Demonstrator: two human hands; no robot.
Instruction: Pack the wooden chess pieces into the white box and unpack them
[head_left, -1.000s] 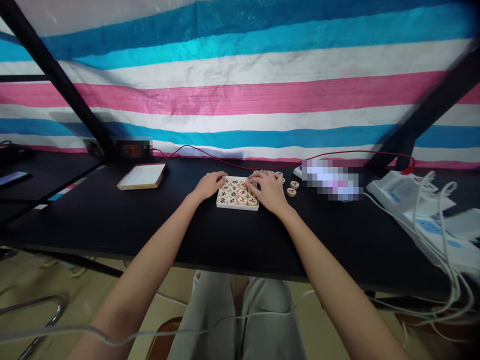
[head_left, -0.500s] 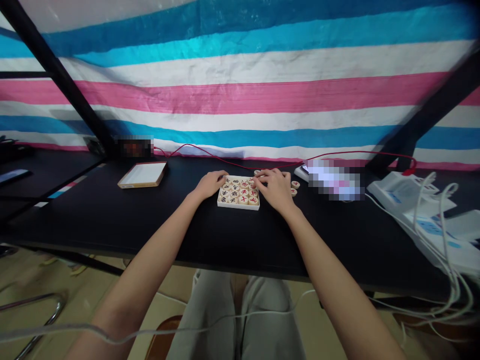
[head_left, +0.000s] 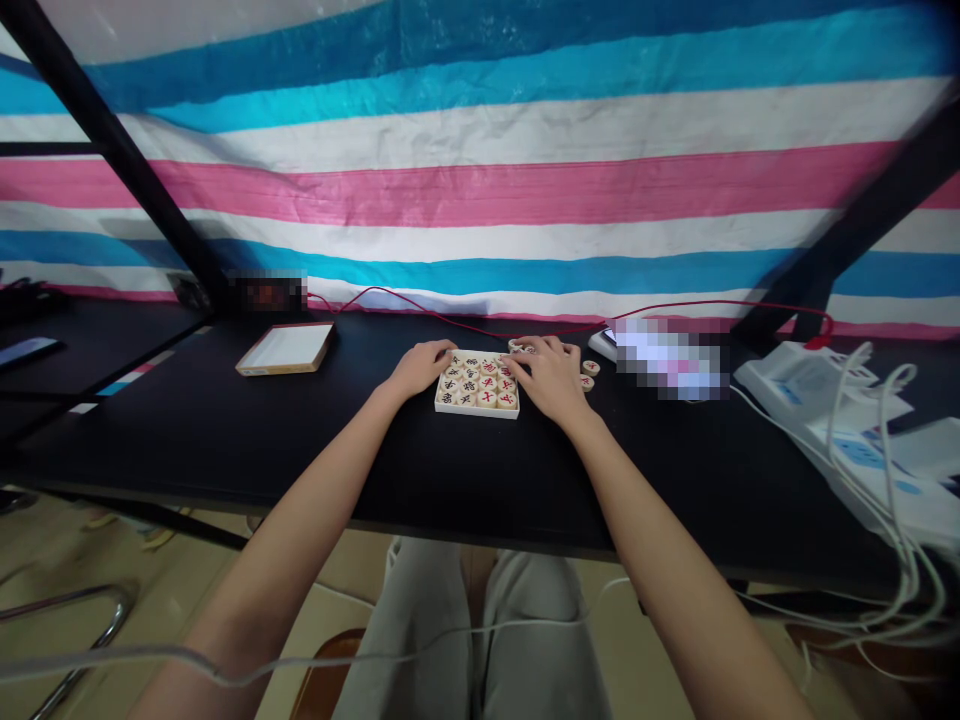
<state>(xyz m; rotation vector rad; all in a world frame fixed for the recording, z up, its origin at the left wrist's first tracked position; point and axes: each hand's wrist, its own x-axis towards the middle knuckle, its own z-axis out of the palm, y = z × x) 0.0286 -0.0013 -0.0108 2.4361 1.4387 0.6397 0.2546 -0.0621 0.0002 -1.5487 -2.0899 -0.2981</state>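
Note:
A shallow white box [head_left: 477, 411] on the black table holds rows of round Chinese chess pieces [head_left: 469, 385], black characters on the left, red on the right. My left hand [head_left: 418, 368] is bent around the box's left side, fingertips at its far left corner. Over the right edge lies my right hand [head_left: 553, 378], its fingers apart. Its thumb touches the red pieces in the right column, while the other fingers reach past the box's far right corner. Loose pieces [head_left: 591, 368] lie beside the right hand, and another loose piece [head_left: 516, 345] shows behind the box, partly covered by fingers.
A box lid [head_left: 289, 350], white inside, lies at the back left. To the right are a blurred-out lit device [head_left: 667, 360] and white packaging [head_left: 847, 440] with looped white cables [head_left: 892, 450]. A red cord [head_left: 450, 318] runs along the back before a striped sheet [head_left: 525, 190].
My right hand's fingers have shifted very slightly over the pieces at the box's right side. My left hand, the box and the lid stay where they were.

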